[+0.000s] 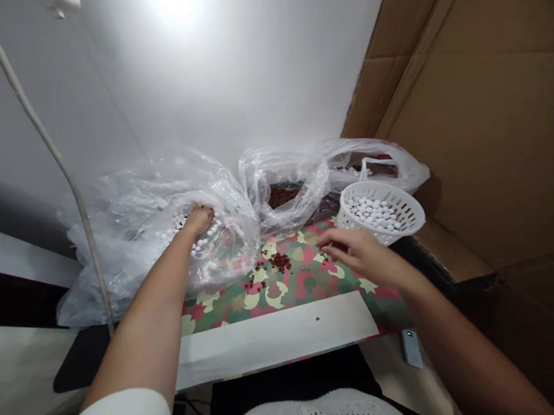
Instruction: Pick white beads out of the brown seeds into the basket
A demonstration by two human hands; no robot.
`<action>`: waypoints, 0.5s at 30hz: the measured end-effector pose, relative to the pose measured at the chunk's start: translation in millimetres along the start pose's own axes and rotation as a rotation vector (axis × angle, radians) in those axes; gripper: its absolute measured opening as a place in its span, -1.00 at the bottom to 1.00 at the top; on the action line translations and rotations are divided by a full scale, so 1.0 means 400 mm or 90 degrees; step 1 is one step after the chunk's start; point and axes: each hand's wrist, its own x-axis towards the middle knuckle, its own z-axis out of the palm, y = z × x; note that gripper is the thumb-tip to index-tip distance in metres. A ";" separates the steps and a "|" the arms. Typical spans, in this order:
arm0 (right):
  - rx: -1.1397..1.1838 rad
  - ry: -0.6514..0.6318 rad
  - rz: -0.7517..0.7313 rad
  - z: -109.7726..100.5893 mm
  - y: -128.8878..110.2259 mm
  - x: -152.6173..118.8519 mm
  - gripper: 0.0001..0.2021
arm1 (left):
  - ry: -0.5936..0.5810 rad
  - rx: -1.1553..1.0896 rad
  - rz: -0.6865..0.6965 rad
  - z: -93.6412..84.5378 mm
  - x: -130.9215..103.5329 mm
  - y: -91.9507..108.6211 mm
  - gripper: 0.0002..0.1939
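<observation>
My left hand (201, 218) reaches into a clear plastic bag (235, 233) of small white balls (180, 219); its fingers are curled among them, and what they hold, if anything, is too small to name. Over the patterned cloth, my right hand (344, 247) hovers with bent fingers, just in front of a white perforated basket (408, 212) holding white balls (375, 213). Whether that hand holds something cannot be made out. A small pile of reddish-brown bits (280, 261) lies on the patterned cloth (307, 285) between the hands.
An open plastic bag of reddish-brown bits (283, 196) stands at the back middle, with another bag (414, 172) behind the basket. A white strip (281, 334) lies along the front edge. Cardboard (483, 121) rises at right; a cable (61, 157) hangs at left.
</observation>
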 end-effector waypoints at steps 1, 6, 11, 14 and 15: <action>-0.005 -0.032 0.006 0.035 0.008 0.014 -0.76 | -0.010 -0.015 -0.003 0.000 0.000 0.000 -0.68; -0.023 -0.070 0.027 0.195 0.078 0.088 -0.81 | -0.011 -0.111 -0.044 -0.005 -0.020 0.010 -0.78; 0.002 -0.069 -0.020 0.260 0.092 0.122 -0.81 | 0.052 -0.218 -0.156 -0.030 -0.063 0.009 -0.93; -0.008 -0.070 -0.016 0.270 0.087 0.134 -0.85 | 0.112 -0.314 -0.218 -0.049 -0.098 0.006 -0.97; -0.012 -0.072 -0.014 0.271 0.085 0.137 -0.86 | 0.129 -0.354 -0.238 -0.055 -0.111 0.006 -0.97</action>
